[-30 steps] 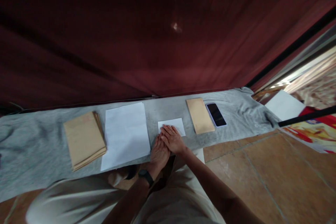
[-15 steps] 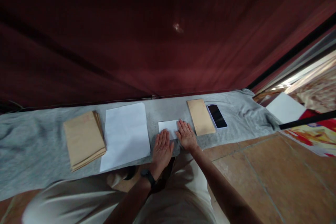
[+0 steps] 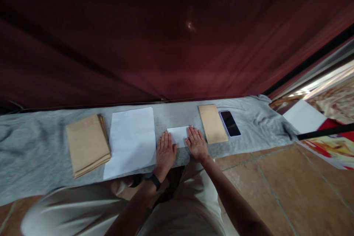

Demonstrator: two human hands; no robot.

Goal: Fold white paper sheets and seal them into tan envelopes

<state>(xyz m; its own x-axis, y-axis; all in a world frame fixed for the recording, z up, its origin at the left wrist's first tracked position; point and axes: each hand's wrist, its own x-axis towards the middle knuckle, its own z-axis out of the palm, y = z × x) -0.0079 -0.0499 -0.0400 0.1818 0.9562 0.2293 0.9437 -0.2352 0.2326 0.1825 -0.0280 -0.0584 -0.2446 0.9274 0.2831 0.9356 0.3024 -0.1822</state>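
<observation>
A small folded sheet of white paper lies flat on the grey cloth in front of me. My left hand rests palm down over its left end, fingers stretched out, holding nothing. My right hand lies flat over the right end, its fingers also extended. Just left of my left hand is a larger sheet of white paper. To the right of my right hand lies a single brown envelope.
A stack of brown envelopes sits at the left, touching the larger paper. A phone lies beyond the single envelope. The grey cloth covers a narrow surface against a dark red panel. A black bar crosses at right.
My left hand has slid leftward across the folded paper to its left end, uncovering more of the middle. My right hand stays in place.
</observation>
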